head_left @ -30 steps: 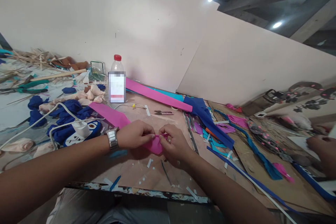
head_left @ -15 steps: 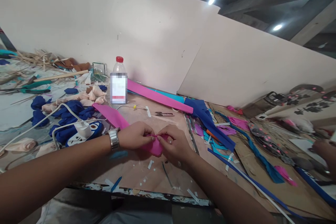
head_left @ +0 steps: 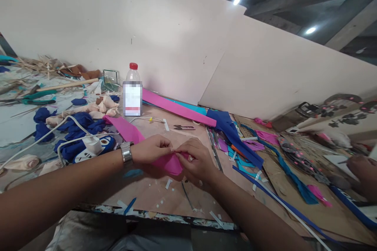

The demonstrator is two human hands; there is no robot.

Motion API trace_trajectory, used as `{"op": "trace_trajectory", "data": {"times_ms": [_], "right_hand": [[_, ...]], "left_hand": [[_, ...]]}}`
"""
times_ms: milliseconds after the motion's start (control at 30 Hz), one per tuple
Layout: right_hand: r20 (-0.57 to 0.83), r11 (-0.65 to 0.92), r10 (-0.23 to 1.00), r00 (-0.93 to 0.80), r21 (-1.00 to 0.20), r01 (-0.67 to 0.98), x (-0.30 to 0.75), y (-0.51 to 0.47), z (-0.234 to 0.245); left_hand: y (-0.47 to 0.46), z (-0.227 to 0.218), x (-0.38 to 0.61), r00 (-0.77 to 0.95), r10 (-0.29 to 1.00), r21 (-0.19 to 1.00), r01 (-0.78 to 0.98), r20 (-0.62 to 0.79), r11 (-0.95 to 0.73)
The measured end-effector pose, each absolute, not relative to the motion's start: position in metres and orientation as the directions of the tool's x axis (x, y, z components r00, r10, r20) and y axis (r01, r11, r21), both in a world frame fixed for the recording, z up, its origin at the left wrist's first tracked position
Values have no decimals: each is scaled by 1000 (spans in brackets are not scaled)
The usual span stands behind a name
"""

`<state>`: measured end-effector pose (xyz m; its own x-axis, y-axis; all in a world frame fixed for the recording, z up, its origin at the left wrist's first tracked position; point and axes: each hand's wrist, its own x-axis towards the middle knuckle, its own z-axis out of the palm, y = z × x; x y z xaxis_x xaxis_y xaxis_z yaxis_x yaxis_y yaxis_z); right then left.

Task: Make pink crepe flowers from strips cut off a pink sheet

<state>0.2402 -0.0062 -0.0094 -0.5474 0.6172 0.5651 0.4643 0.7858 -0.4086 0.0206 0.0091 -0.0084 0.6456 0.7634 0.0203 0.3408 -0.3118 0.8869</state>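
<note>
My left hand (head_left: pixel 151 150), with a metal watch on the wrist, and my right hand (head_left: pixel 196 160) meet over the wooden tabletop (head_left: pixel 153 194) near its front edge. Both pinch a pink piece of fabric (head_left: pixel 169 163) between their fingertips, the fingers pressed together on its upper edge. The piece hangs down between the hands and touches the table. A longer pink strip (head_left: pixel 125 127) runs from behind my left hand toward the back left.
A red-capped plastic bottle (head_left: pixel 132 91) stands at the back. Small snips (head_left: pixel 183 127) lie behind my hands. Blue fabric pieces (head_left: pixel 76 121), a white charger (head_left: pixel 92 144) with cables, and pink and blue strips (head_left: pixel 229 127) crowd the table. Another person's hand (head_left: pixel 363 170) works at the right.
My fingertips have drawn closer together on the pink piece, and my right hand has shifted slightly left over it. The other person's hand at the right has moved a little.
</note>
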Motion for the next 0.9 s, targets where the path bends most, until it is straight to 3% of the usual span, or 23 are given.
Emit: {"op": "trace_trajectory", "data": {"times_ms": [233,733,900], "right_hand": [[529,737,674,-515,-435,517,238,-7,-11],[446,663,748,-491,-485,571,237,-9,-14],[421,636,772,-476,-518,573,236,-10,-14]], "left_hand": [[7,-10,21,616,784,822,402,83,-403],[-6,-9,25,593,766,420,646,249,-637],[-6,-12,26,614,746,352,660,257,-664]]}}
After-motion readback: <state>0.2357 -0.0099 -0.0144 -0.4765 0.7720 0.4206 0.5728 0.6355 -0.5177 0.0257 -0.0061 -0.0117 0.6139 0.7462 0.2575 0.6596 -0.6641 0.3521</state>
